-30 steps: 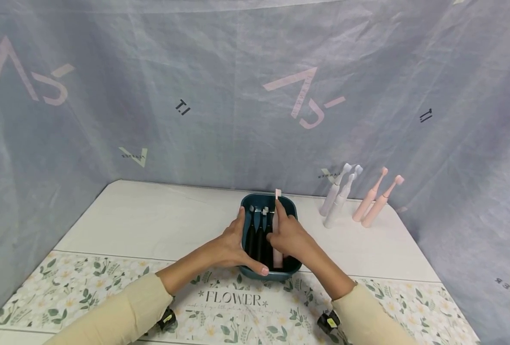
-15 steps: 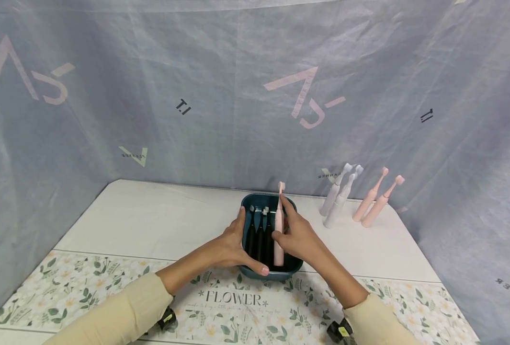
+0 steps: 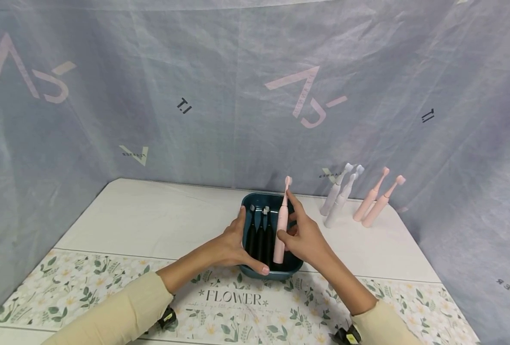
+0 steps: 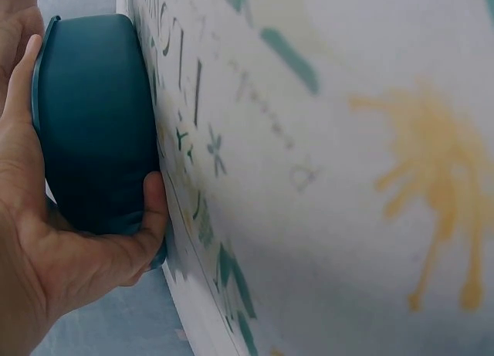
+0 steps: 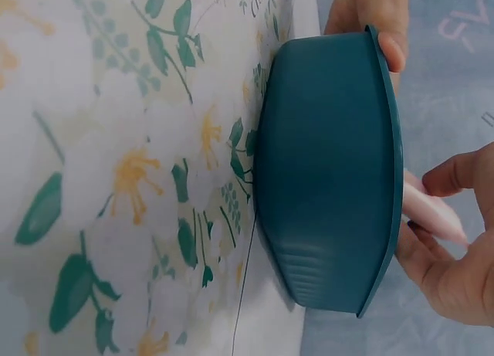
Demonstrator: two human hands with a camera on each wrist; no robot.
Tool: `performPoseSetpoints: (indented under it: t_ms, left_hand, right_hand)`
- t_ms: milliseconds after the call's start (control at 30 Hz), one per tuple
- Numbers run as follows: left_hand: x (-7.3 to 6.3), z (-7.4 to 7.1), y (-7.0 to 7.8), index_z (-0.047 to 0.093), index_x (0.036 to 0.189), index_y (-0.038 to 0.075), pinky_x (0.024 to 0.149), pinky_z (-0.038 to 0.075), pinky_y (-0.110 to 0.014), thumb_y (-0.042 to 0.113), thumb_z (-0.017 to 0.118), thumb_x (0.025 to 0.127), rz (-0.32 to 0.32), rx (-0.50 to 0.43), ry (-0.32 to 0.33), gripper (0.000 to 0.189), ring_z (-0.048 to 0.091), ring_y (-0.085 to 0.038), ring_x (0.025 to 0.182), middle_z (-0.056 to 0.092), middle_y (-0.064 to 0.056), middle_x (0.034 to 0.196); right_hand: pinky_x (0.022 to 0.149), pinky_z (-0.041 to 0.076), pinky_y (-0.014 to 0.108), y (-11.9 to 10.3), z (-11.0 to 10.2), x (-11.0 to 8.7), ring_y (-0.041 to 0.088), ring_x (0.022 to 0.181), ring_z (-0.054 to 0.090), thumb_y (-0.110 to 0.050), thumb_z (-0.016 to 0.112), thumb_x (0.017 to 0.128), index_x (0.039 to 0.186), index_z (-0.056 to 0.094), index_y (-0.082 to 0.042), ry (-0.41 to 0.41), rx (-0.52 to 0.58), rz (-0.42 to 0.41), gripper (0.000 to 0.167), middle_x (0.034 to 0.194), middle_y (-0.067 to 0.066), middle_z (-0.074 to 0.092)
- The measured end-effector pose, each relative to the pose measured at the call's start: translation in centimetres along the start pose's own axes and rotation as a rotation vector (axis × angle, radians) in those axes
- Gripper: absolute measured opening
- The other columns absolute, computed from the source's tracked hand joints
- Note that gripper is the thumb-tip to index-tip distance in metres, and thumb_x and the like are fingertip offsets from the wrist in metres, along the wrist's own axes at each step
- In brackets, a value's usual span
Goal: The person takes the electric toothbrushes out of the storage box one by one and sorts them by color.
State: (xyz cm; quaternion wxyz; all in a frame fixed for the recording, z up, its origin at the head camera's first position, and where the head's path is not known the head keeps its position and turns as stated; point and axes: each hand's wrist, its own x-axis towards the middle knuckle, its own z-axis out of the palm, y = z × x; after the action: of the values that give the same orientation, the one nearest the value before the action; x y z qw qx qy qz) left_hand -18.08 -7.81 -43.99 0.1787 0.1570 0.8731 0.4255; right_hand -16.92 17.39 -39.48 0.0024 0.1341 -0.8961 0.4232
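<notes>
An electric toothbrush in pink (image 3: 282, 223) is pinched between the thumb and fingers of my right hand (image 3: 305, 238), brush head pointing away and up. It slants over the right part of a teal plastic bin (image 3: 272, 276). Inside the bin, several black electric toothbrushes (image 3: 260, 239) lie side by side to the left of the pink one. My left hand (image 3: 230, 247) grips the bin at its left side, thumb along the near rim. The left wrist view shows the fingers against the bin's outer wall (image 4: 96, 124). From the right wrist view, the wall hides the bin's inside.
Several white electric toothbrushes (image 3: 336, 203) stand upright on the white tabletop (image 3: 173, 211) right of the bin. Two pink electric toothbrushes (image 3: 375, 203) stand farther right. A grey curtain (image 3: 220, 96) hangs behind and at both sides.
My right hand has raised the pink toothbrush and shifted it right, away from the black ones, its head now farther past the back rim. My left hand and the bin have stayed put.
</notes>
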Motion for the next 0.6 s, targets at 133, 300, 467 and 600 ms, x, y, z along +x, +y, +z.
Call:
performPoseSetpoints:
  t_ms: [133,300,467,600]
  left_hand:
    - [-0.1,-0.1,0.0,-0.024,0.179,0.032,0.133,0.030,-0.078,0.072,0.105,0.063,-0.007,0.004,0.000,0.178,0.005,-0.048,0.177,-0.006,-0.015,0.192]
    - [-0.1,-0.1,-0.1,-0.023,0.179,0.033,0.133,0.030,-0.078,0.072,0.106,0.062,-0.018,0.005,0.004,0.178,0.005,-0.048,0.177,-0.006,-0.015,0.192]
    - [0.1,0.0,0.0,-0.023,0.179,0.032,0.132,0.031,-0.078,0.071,0.106,0.062,-0.017,-0.003,0.005,0.178,0.006,-0.049,0.177,-0.005,-0.015,0.192]
    - [0.1,0.1,0.0,-0.022,0.179,0.031,0.133,0.031,-0.077,0.071,0.106,0.062,-0.011,-0.002,0.010,0.178,0.007,-0.048,0.177,-0.004,-0.015,0.192]
  right_hand:
    - [0.068,0.064,0.034,0.1,-0.2,-0.2,0.014,0.077,0.075,-0.011,0.072,0.105,0.183,0.010,-0.041,0.021,0.006,-0.034,0.104,0.141,0.021,0.062]
    - [0.067,0.064,0.033,0.2,-0.5,-0.5,0.017,0.081,0.076,-0.008,0.072,0.105,0.183,0.011,-0.037,0.035,0.014,-0.072,0.103,0.135,0.021,0.062]
    - [0.066,0.064,0.033,0.3,-0.8,-0.9,0.018,0.084,0.077,-0.004,0.072,0.106,0.184,0.011,-0.035,0.036,0.045,-0.094,0.104,0.135,0.021,0.062]
    - [0.067,0.065,0.032,0.5,-1.2,-1.2,0.018,0.088,0.078,-0.002,0.072,0.105,0.183,0.010,-0.038,0.056,0.059,-0.112,0.106,0.134,0.021,0.063]
